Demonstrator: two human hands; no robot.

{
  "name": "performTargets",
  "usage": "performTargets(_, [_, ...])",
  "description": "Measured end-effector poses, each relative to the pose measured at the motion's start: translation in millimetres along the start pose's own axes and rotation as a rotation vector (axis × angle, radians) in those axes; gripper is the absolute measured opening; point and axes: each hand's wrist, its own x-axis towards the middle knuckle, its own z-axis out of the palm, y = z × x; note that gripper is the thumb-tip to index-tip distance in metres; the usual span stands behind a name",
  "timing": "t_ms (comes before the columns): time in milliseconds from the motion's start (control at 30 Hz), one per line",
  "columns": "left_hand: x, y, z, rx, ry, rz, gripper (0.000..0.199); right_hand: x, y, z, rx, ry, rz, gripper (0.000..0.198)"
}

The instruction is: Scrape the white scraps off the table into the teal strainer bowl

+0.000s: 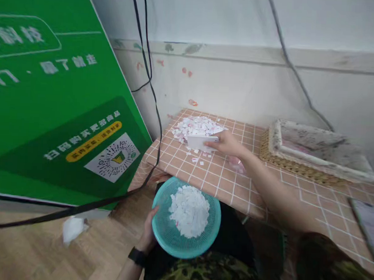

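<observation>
My left hand (149, 228) grips the left rim of a teal plastic colander (165, 240), which sits over my lap below the table edge. A heap of small white paper pieces (190, 211) lies inside it. Over the table, my right hand (226, 142) is closed on a flat white rectangular piece (197, 142) that looks like a card or thin box; its exact kind is unclear. It stands on edge against the near side of a pile of small white and pinkish paper pieces (199, 125). A few loose bits lie in front of it.
The table (228, 181) has a brown checked cover. A wicker basket with a cloth lining (300, 163) stands at the right, and a dark-edged flat device (367, 224) lies nearer. Black cables (159, 126) hang beside a green sign (67, 110) on the left.
</observation>
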Motion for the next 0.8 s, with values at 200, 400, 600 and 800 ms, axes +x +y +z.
performTargets(200, [-1, 0, 0, 0.026, 0.011, 0.043, 0.024, -3, -11, -5, 0.016, -0.038, 0.072, 0.029])
performTargets(400, [0, 0, -1, 0.040, 0.014, 0.010, 0.027, -3, -12, -2, 0.073, -0.018, 0.043, 0.029])
performTargets(600, [2, -2, -5, 0.024, 0.013, 0.008, 0.028, -3, -12, 4, -0.012, -0.005, 0.037, 0.025])
performTargets(800, [3, -2, -5, 0.016, 0.002, 0.003, 0.026, -4, -18, -1, -0.070, -0.041, 0.037, 0.025])
